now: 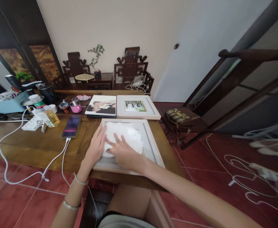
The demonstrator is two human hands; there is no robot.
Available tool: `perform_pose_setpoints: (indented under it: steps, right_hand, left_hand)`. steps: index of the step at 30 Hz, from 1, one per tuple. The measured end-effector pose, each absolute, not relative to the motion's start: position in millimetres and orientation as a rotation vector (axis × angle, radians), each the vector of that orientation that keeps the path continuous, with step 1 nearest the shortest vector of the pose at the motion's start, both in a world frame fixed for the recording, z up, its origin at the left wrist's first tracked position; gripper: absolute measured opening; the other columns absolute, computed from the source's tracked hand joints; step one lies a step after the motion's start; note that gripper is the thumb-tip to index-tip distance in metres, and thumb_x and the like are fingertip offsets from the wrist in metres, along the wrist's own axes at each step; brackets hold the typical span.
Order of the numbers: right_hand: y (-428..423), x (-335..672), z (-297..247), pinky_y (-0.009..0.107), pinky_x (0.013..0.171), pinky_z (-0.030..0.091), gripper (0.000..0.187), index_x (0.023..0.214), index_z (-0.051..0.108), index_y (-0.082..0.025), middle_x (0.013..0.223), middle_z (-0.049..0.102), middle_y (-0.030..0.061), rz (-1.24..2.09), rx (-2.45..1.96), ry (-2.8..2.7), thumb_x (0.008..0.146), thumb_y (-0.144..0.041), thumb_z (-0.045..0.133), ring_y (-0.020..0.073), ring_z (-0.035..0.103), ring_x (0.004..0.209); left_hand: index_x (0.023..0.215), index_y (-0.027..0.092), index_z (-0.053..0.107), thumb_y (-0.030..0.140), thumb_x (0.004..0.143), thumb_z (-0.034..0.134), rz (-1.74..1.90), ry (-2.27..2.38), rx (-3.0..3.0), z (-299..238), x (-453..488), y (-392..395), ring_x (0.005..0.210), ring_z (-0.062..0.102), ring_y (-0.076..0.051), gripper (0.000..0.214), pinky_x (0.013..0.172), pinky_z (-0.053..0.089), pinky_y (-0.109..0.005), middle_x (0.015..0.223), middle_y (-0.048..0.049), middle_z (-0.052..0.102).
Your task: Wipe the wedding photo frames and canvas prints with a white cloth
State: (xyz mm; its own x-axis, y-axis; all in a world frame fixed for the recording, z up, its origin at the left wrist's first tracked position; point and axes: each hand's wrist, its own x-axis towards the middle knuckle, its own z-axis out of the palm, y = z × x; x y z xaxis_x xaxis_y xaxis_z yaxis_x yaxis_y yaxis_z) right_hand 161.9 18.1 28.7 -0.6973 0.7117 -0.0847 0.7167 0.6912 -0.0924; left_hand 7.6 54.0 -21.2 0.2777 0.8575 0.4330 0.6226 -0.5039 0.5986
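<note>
A picture frame (154, 144) with a pale wood border lies flat on the wooden table in front of me. White tissue or cloth (132, 134) is spread over its glass and covers most of what is inside. My right hand (124, 153) presses down on this white sheet, fingers spread apart. Along the frame's left edge rests my left hand (97, 142), its fingers stretched out beside the right fingertips. Part of the frame's lower left is hidden under my hands.
Behind it lie a second framed photo (139, 106) and a photo album (102, 106). To the left are a phone (71, 126) on cables, a bottle (46, 115), a pink cup (75, 107) and a power strip (31, 123). A chair (186, 122) with a plaid bag stands right.
</note>
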Motion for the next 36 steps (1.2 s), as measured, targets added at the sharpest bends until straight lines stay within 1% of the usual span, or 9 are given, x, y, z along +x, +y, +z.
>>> perform_pose_setpoints:
  steps: [6,11,14,18,20,24,29,33,36]
  right_hand:
    - [-13,202,35,0.063,0.105,0.017,0.054,0.107,0.067,-0.022,0.146,0.032,0.0043,-0.422,1.110,2.857,0.064,0.004,0.045,0.0387,0.015,0.135]
    - [-24,272,37,0.062,0.107,0.005,0.053,0.084,0.070,-0.023,0.136,0.047,-0.0007,-0.453,1.349,2.799,0.055,0.007,0.037,0.0289,0.021,0.135]
    - [-14,307,32,0.058,0.108,0.014,0.051,0.091,0.067,-0.022,0.128,0.056,0.0034,-0.376,1.543,2.792,0.060,0.004,0.035,0.0272,0.035,0.130]
    - [29,308,32,0.056,0.103,0.026,0.050,0.111,0.056,-0.014,0.107,0.066,0.0120,-0.028,1.967,2.723,0.068,0.002,0.036,0.0301,0.058,0.106]
    - [54,285,35,0.058,0.103,0.024,0.051,0.111,0.055,-0.012,0.113,0.063,0.0139,0.166,1.965,2.780,0.067,0.005,0.036,0.0316,0.052,0.113]
    - [89,218,35,0.063,0.105,0.008,0.053,0.116,0.054,-0.016,0.136,0.046,0.0131,0.362,1.485,3.021,0.071,0.007,0.039,0.0287,0.025,0.134]
    - [99,179,20,0.065,0.103,0.005,0.041,0.118,0.053,-0.020,0.128,0.054,0.0119,0.288,1.367,2.997,0.083,-0.003,0.042,0.0280,0.030,0.132]
    - [92,212,17,0.064,0.103,0.006,0.039,0.114,0.056,-0.019,0.117,0.061,0.0146,0.231,1.492,2.865,0.081,-0.003,0.046,0.0280,0.034,0.129]
    - [83,256,22,0.064,0.102,0.009,0.050,0.112,0.058,-0.019,0.113,0.063,0.0146,0.186,1.616,2.697,0.073,0.006,0.039,0.0272,0.040,0.125]
  left_hand:
    - [0.131,0.015,0.043,0.025,0.093,0.036,0.968,1.346,2.340,-24,7,55,0.135,0.029,-0.022,0.040,0.112,0.025,-0.041,0.146,-0.0125,0.032]
    - [0.130,0.015,0.045,0.007,0.087,0.035,0.899,1.294,2.413,-32,6,58,0.135,0.029,-0.022,0.045,0.111,0.028,-0.044,0.139,-0.0126,0.042]
    - [0.126,0.015,0.049,-0.003,0.078,0.033,0.882,1.282,2.447,-38,6,60,0.135,0.029,-0.021,0.053,0.111,0.028,-0.045,0.135,-0.0117,0.047]
    - [0.116,0.016,0.056,-0.009,0.070,0.034,0.868,1.314,2.479,-41,7,61,0.135,0.028,-0.023,0.057,0.110,0.030,-0.047,0.135,-0.0107,0.046]
    - [0.111,0.018,0.058,-0.010,0.069,0.034,0.870,1.316,2.486,-41,8,61,0.135,0.028,-0.023,0.056,0.109,0.031,-0.049,0.135,-0.0091,0.045]
    - [0.104,0.017,0.061,-0.009,0.070,0.034,0.873,1.283,2.514,-37,10,62,0.134,0.029,-0.024,0.051,0.108,0.032,-0.049,0.131,-0.0102,0.048]
    - [0.099,0.018,0.063,-0.006,0.073,0.036,0.912,1.231,2.512,-36,9,65,0.132,0.033,-0.023,0.044,0.107,0.034,-0.048,0.122,-0.0093,0.053]
    - [0.100,0.017,0.062,-0.008,0.071,0.035,0.902,1.280,2.487,-41,8,65,0.133,0.032,-0.023,0.047,0.107,0.033,-0.049,0.128,-0.0091,0.051]
    - [0.100,0.017,0.061,-0.009,0.069,0.035,0.910,1.314,2.464,-42,8,64,0.133,0.033,-0.023,0.048,0.108,0.033,-0.048,0.128,-0.0096,0.051]
